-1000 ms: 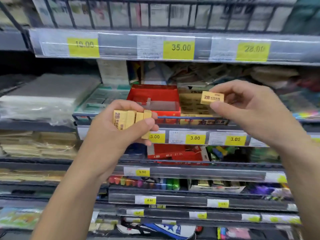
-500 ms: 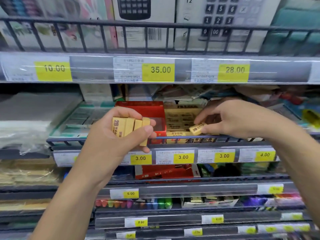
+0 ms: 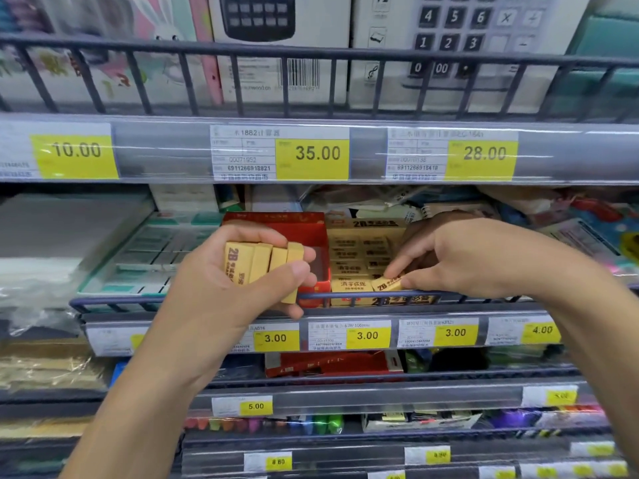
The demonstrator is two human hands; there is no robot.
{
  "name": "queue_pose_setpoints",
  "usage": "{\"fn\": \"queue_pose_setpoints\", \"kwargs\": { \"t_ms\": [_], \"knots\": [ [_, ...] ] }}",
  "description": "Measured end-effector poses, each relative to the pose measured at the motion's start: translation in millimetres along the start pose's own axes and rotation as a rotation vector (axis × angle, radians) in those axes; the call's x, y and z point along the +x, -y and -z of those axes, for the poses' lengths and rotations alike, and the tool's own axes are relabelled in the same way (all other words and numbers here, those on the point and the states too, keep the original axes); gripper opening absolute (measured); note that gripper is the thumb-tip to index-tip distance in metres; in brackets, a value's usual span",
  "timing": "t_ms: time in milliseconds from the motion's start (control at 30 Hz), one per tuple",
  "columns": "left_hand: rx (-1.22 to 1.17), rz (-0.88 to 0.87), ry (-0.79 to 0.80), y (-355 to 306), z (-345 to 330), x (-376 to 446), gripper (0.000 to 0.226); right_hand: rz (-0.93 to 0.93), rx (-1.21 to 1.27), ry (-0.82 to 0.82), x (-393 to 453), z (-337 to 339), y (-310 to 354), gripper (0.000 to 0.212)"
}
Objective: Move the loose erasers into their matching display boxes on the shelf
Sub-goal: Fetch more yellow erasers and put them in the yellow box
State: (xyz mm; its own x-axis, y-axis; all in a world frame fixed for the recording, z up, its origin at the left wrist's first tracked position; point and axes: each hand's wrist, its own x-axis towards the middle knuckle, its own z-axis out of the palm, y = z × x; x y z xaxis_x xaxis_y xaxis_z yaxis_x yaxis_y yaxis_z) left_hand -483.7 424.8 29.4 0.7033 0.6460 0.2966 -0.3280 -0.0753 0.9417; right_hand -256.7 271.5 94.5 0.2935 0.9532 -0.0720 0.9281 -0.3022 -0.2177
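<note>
Left hand [image 3: 242, 285], centre-left of frame: fingers and thumb curled round a stack [image 3: 262, 266] of four yellow 2B erasers, held on edge side by side, thumb across the front, fingertips over the top. The stack sits in front of the red box [image 3: 304, 229], above the shelf rail [image 3: 345, 296].

Right hand [image 3: 463, 257], centre-right: thumb and forefinger pinch a single eraser [image 3: 389, 281], "2B" print facing the camera, slightly tilted. It is at the front right corner of the yellow box [image 3: 366, 224], just behind the rail and touching or just above the erasers packed there; cannot tell which. The other fingers are curled behind, partly hidden.

The yellow box stands immediately right of the red box on the middle shelf, filled with rows of matching yellow erasers, labels up. The red box shows its bare inner wall; contents not visible behind the left hand.

Surroundings: left of the red box, a tray of teal-and-white packs [image 3: 152, 254]. Upper shelf holds calculator boxes [image 3: 276, 36] behind a wire rail. Price tags [image 3: 313, 153] read 10.00, 35.00, 28.00 on the upper strip; 3.00, 3.00, 3.00, 4.00 on the strip under the hands. Lower centre: another red box [image 3: 332, 364], then coloured markers [image 3: 269, 425] below a 5.00 tag. Right edge of the middle shelf is blurred, items unclear.
</note>
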Motion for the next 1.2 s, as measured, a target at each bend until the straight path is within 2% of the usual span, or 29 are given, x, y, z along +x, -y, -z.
{"fn": "queue_pose_setpoints", "kwargs": {
  "t_ms": [367,433,500,533,600,667,733,833,933,1067,1200],
  "knots": [
    [-0.031,0.031,0.034,1.7,-9.3,5.8,0.030,-0.033,-0.002,0.146,0.9,-0.4,-1.0,0.037],
    [-0.046,0.050,0.048,1.5,-11.7,5.3,0.028,-0.036,0.018,0.122,1.3,-1.3,-1.9,0.032],
    [-0.068,0.076,0.069,1.2,-14.2,4.3,0.028,0.010,0.026,-0.009,0.7,-3.2,-0.3,0.023],
    [-0.078,0.089,0.079,0.9,-15.5,3.6,0.027,0.061,0.090,-0.108,-0.4,-5.7,1.6,0.021],
    [-0.094,0.118,0.100,-0.1,-18.2,2.5,0.027,0.209,0.382,-0.241,-2.5,-12.4,9.2,0.026],
    [-0.123,0.155,0.116,-1.3,-21.2,1.6,0.027,0.344,0.588,-0.259,-5.7,-19.1,22.5,0.034],
    [-0.149,0.185,0.110,-1.8,-23.4,1.1,0.029,0.424,0.645,-0.259,-5.6,-27.9,33.5,0.038],
    [-0.174,0.207,0.087,-2.3,-25.7,0.1,0.028,0.423,0.720,-0.285,-2.5,-36.9,41.2,0.030],
    [-0.205,0.211,0.070,-4.6,-24.0,-2.3,0.025,0.396,0.926,-0.298,-2.5,-38.7,39.4,0.025],
    [-0.204,0.197,0.062,-6.2,-21.8,-5.1,0.024,0.252,1.194,-0.232,0.4,-37.9,33.7,0.035],
    [-0.153,0.174,0.020,-5.2,-24.6,-5.3,0.026,0.288,1.263,-0.193,0.2,-45.4,34.7,0.037]
  ]
}}
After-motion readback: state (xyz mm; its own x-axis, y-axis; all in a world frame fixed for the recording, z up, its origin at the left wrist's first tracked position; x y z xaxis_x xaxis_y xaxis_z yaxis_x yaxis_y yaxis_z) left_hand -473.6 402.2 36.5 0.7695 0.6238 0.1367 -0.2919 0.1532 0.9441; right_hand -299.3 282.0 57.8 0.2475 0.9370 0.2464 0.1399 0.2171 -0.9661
